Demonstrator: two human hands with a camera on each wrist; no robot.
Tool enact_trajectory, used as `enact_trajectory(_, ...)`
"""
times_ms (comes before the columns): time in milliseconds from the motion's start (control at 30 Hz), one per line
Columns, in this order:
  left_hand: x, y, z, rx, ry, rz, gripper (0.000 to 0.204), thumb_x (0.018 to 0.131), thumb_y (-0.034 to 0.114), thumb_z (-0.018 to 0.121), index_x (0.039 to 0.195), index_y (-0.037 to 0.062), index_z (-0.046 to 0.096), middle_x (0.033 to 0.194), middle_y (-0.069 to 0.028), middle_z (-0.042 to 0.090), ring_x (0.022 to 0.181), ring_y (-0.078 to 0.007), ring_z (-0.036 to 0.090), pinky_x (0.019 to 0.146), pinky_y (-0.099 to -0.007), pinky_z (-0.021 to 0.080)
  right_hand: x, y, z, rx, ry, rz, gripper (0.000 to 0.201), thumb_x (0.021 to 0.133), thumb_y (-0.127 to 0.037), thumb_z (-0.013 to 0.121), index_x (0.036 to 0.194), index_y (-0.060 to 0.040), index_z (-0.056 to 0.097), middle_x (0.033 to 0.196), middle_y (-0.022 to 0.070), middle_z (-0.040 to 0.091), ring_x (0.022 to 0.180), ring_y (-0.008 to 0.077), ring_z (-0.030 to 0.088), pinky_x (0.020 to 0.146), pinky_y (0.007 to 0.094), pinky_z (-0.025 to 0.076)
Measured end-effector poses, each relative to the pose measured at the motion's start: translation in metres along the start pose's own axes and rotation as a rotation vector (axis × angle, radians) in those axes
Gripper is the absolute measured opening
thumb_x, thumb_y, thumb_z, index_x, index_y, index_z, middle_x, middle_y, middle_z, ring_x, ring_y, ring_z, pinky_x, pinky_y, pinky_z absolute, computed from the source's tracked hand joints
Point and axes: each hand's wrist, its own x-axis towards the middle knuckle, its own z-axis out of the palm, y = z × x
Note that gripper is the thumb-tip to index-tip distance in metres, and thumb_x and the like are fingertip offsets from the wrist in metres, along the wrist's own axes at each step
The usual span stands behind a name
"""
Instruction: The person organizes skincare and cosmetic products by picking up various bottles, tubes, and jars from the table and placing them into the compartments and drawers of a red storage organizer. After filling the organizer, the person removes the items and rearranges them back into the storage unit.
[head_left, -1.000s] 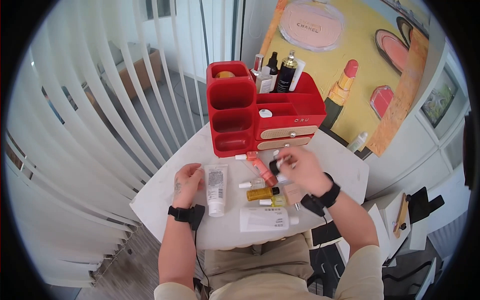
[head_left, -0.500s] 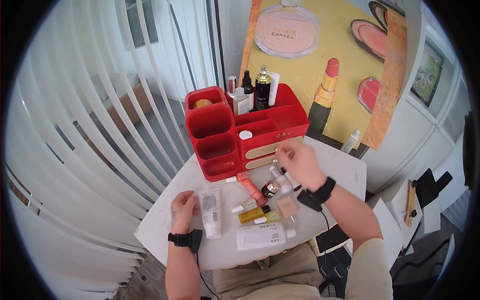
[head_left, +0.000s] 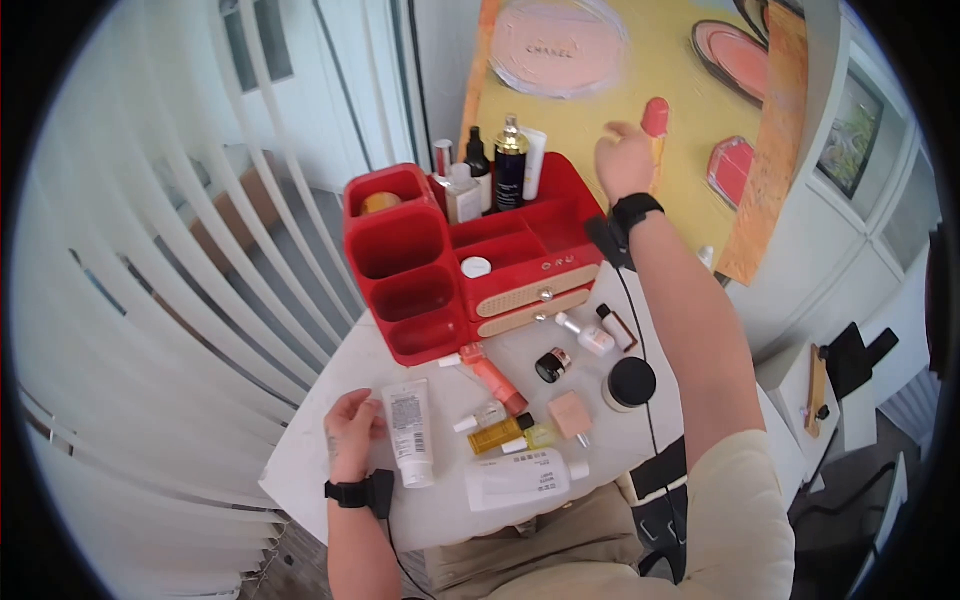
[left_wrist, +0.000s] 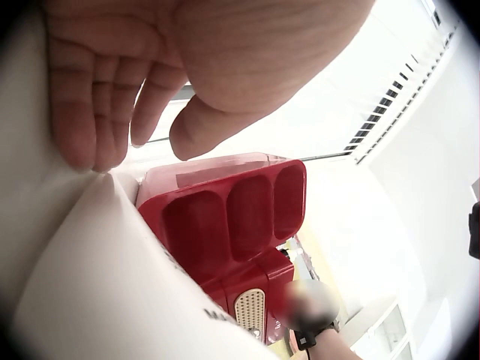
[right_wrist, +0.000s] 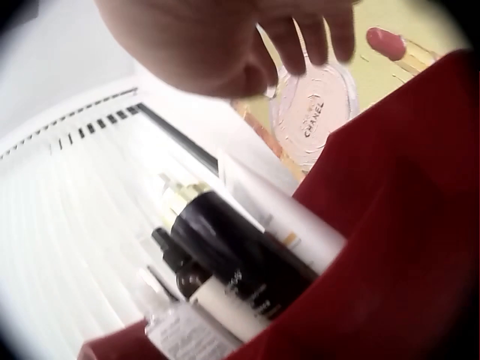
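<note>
My left hand (head_left: 352, 430) rests on the table beside a white squeeze tube (head_left: 408, 430), fingers loosely bent and fingertips right at its edge; in the left wrist view the tube (left_wrist: 112, 270) fills the lower left. My right hand (head_left: 624, 160) is raised behind the right side of a red cosmetics organizer (head_left: 405, 240). Its fingers hang loosely in the right wrist view, and nothing shows in them. Below that hand stand a dark pump bottle (right_wrist: 232, 255), a smaller spray bottle (right_wrist: 191, 277), a white tube (right_wrist: 285, 217) and a clear bottle (right_wrist: 187, 330) in the organizer.
On the table lie a coral tube (head_left: 493, 380), a gold-coloured bottle (head_left: 497, 434), a white bottle (head_left: 518, 480), a pink box-shaped bottle (head_left: 569, 414), a small black-lidded jar (head_left: 552, 365) and a larger one (head_left: 629, 384). A cosmetics painting (head_left: 570, 110) stands behind; blinds (head_left: 180, 250) hang left.
My right hand has risen from the small bottles at the organizer's front to above its right rear, uncovering the larger black-lidded jar. My left hand stays by the white tube. The head view has shifted.
</note>
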Motion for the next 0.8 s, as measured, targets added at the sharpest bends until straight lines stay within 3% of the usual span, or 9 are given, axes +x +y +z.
enact_trajectory(67,-0.001,0.004,0.0,0.002,-0.036,-0.038,0.028,0.088,0.013,0.063,0.112,-0.0025,0.063,0.086,-0.0061,0.066,0.066,-0.0116,0.06,0.059,-0.0246,0.051,-0.001,0.03,-0.024,-0.118,0.294,0.092,0.03,0.079,-0.019,0.06,0.101,-0.0013,0.069,0.092,0.0215,0.068,0.09,0.0351,0.067,0.079,0.0427,0.053)
enact_trajectory(133,0.0,0.004,0.001,-0.003,0.008,-0.031,0.028,0.089,0.013,0.062,0.112,-0.0023,0.062,0.086,-0.0054,0.067,0.067,-0.0112,0.06,0.059,-0.0247,0.051,-0.016,0.118,-0.042,-0.696,-0.662,-0.006,0.03,0.079,-0.022,0.06,0.099,-0.0008,0.069,0.097,0.0236,0.066,0.09,0.0344,0.066,0.076,0.043,0.054)
enact_trajectory(200,-0.001,0.009,0.003,0.001,0.005,-0.035,0.028,0.089,0.014,0.061,0.112,-0.0023,0.062,0.087,-0.005,0.067,0.067,-0.011,0.06,0.06,-0.0249,0.051,-0.068,0.21,-0.046,-0.644,-1.018,-0.193,0.032,0.079,-0.028,0.061,0.093,0.0006,0.067,0.094,0.0199,0.067,0.083,0.0284,0.067,0.069,0.0402,0.054)
enact_trajectory(267,-0.001,0.01,0.004,0.038,0.001,-0.042,0.027,0.09,0.013,0.06,0.112,-0.0023,0.062,0.088,-0.0055,0.067,0.068,-0.0108,0.06,0.061,-0.0251,0.051,-0.105,0.109,-0.094,-0.004,-0.925,0.802,0.037,0.081,-0.033,0.062,0.094,0.0012,0.067,0.088,0.0136,0.066,0.078,0.0229,0.066,0.066,0.0358,0.055)
enact_trajectory(333,-0.002,0.008,0.004,0.054,0.0,-0.046,0.026,0.091,0.013,0.058,0.112,-0.0015,0.062,0.09,-0.0061,0.067,0.068,-0.0109,0.059,0.06,-0.0249,0.052,-0.122,0.094,-0.103,0.032,-1.062,0.7,0.041,0.08,-0.035,0.064,0.098,0.0016,0.067,0.083,0.0114,0.065,0.074,0.0207,0.064,0.064,0.0333,0.054)
enact_trajectory(367,-0.001,0.009,0.005,0.063,-0.004,-0.037,0.025,0.092,0.012,0.056,0.113,-0.0007,0.062,0.092,-0.0068,0.067,0.068,-0.0109,0.059,0.059,-0.0247,0.052,-0.13,0.107,-0.097,0.027,-1.166,0.517,0.043,0.079,-0.032,0.067,0.104,0.0025,0.067,0.087,0.015,0.068,0.078,0.023,0.066,0.067,0.0333,0.054)
enact_trajectory(467,-0.002,0.009,0.006,0.092,-0.002,-0.028,0.025,0.092,0.012,0.056,0.113,-0.0008,0.062,0.093,-0.0069,0.066,0.069,-0.0107,0.058,0.06,-0.0246,0.052,-0.144,0.1,-0.096,0.031,-1.155,0.393,0.043,0.077,-0.03,0.07,0.104,0.0036,0.067,0.089,0.0169,0.069,0.079,0.0241,0.067,0.068,0.0334,0.053)
enact_trajectory(533,-0.003,0.009,0.006,0.082,0.006,-0.025,0.025,0.092,0.012,0.057,0.113,-0.0016,0.062,0.091,-0.0066,0.067,0.069,-0.0108,0.059,0.061,-0.025,0.052,-0.151,0.093,-0.091,0.092,-1.182,0.439,0.044,0.076,-0.028,0.072,0.105,0.0039,0.067,0.09,0.0181,0.07,0.081,0.025,0.068,0.071,0.0337,0.053)
enact_trajectory(800,0.0,0.004,0.002,0.026,0.007,-0.001,0.026,0.091,0.011,0.058,0.112,-0.0035,0.062,0.09,-0.0073,0.068,0.069,-0.0113,0.06,0.061,-0.0253,0.054,-0.155,0.056,-0.088,0.377,-1.279,0.548,0.038,0.085,-0.022,0.064,0.109,0.0078,0.064,0.092,0.0177,0.068,0.071,0.0219,0.069,0.057,0.0339,0.058)
